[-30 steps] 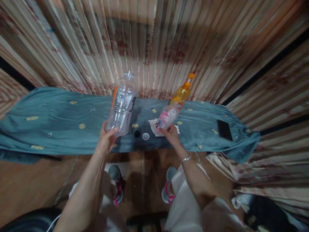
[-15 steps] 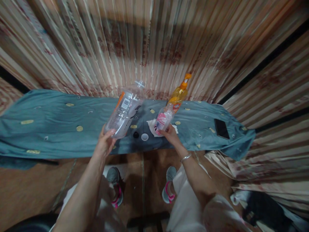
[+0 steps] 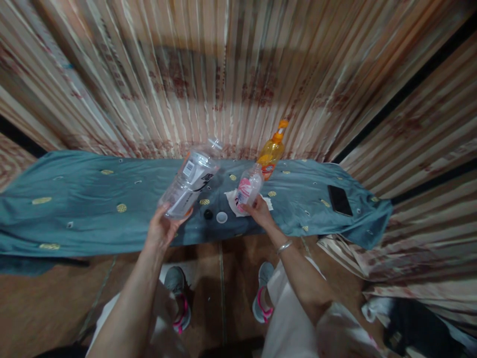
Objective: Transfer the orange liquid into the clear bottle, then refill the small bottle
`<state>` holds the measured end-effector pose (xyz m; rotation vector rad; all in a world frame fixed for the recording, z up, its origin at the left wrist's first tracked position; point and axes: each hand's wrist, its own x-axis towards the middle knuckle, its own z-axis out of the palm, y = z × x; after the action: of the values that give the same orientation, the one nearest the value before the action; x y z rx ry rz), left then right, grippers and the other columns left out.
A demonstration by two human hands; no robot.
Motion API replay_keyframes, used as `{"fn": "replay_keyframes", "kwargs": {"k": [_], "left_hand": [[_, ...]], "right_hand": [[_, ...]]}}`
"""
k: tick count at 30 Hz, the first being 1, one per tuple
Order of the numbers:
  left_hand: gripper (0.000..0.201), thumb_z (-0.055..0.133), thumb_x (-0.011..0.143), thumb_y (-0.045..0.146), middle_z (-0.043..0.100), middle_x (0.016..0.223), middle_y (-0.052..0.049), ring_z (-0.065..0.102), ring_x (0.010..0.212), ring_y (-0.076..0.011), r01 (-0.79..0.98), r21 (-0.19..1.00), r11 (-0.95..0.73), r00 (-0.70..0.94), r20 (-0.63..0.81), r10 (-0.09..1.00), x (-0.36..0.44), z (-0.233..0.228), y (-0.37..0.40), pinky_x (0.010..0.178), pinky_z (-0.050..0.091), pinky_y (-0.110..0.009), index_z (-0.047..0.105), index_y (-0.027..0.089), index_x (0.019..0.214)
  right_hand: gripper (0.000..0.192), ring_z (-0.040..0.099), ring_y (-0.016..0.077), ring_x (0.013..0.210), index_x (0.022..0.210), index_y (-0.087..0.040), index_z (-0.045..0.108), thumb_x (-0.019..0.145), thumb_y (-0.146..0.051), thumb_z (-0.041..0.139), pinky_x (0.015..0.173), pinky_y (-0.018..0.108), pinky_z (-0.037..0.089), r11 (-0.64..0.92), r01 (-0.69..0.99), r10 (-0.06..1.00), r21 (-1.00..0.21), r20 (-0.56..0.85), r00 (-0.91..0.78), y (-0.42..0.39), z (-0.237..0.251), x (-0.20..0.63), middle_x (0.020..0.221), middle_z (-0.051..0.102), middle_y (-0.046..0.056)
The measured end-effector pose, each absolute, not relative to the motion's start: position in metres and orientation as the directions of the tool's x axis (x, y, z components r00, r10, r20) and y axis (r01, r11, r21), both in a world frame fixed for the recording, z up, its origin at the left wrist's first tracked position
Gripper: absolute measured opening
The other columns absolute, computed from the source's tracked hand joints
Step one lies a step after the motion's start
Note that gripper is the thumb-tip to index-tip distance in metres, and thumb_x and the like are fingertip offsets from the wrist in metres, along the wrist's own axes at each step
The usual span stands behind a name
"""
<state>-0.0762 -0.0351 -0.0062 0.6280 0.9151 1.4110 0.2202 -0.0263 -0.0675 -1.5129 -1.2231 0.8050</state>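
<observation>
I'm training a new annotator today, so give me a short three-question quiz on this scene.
1. True or false: the left hand holds the large clear bottle tilted.
2. What does the right hand grip? A) orange bottle B) small pink-labelled bottle C) phone
3. Name the dark flat thing lying at the right end of the blue cloth.

Key: 1 true; 2 B; 3 the phone.

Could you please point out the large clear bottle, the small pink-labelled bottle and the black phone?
Large clear bottle (image 3: 190, 184), head view, on its labelled body.
Small pink-labelled bottle (image 3: 246, 190), head view, on the pink label.
Black phone (image 3: 338, 200), head view, middle of its screen.
</observation>
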Motion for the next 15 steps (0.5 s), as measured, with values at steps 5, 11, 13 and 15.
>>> {"fn": "replay_keyframes", "kwargs": {"k": [5, 11, 13, 15], "left_hand": [[0.045, 0.077, 0.062, 0.030, 0.074, 0.106, -0.005, 0.072, 0.093, -0.0250, -0.636, 0.769, 0.060, -0.095, -0.156, 0.983, -0.068, -0.001, -0.032, 0.072, 0.065, -0.039, 0.067, 0.023, 0.105], [0.037, 0.076, 0.061, 0.029, 0.074, 0.100, -0.004, 0.071, 0.089, -0.0237, -0.681, 0.731, 0.045, -0.149, -0.199, 0.969, -0.062, 0.000, -0.027, 0.068, 0.065, -0.037, 0.067, 0.024, 0.098], [0.036, 0.075, 0.062, 0.030, 0.074, 0.100, -0.004, 0.071, 0.087, -0.0230, -0.690, 0.723, 0.035, -0.165, -0.204, 0.965, -0.061, -0.001, -0.025, 0.067, 0.065, -0.036, 0.066, 0.024, 0.097], [0.036, 0.076, 0.062, 0.032, 0.074, 0.099, -0.004, 0.071, 0.085, -0.0225, -0.698, 0.716, 0.027, -0.179, -0.211, 0.961, -0.059, -0.001, -0.024, 0.066, 0.064, -0.034, 0.066, 0.024, 0.096]], "right_hand": [[0.056, 0.067, 0.0238, 0.089, 0.106, -0.020, 0.061, 0.061, -0.047, 0.080, 0.083, 0.041, 0.055, 0.014, 0.316, 0.963, -0.949, 0.098, 0.250, -0.024, -0.071, 0.218, 0.100, 0.073, 0.007], [0.053, 0.068, 0.0261, 0.097, 0.109, -0.021, 0.061, 0.065, -0.044, 0.078, 0.086, 0.042, 0.056, 0.027, 0.338, 0.968, -0.941, 0.109, 0.225, -0.024, -0.075, 0.217, 0.102, 0.074, 0.007], [0.053, 0.068, 0.0269, 0.098, 0.110, -0.021, 0.061, 0.066, -0.044, 0.077, 0.086, 0.043, 0.056, 0.025, 0.349, 0.969, -0.937, 0.109, 0.222, -0.024, -0.075, 0.217, 0.103, 0.073, 0.008], [0.053, 0.068, 0.0273, 0.098, 0.110, -0.020, 0.060, 0.066, -0.045, 0.077, 0.086, 0.044, 0.056, 0.019, 0.360, 0.969, -0.933, 0.106, 0.223, -0.024, -0.075, 0.216, 0.104, 0.073, 0.009]]}}
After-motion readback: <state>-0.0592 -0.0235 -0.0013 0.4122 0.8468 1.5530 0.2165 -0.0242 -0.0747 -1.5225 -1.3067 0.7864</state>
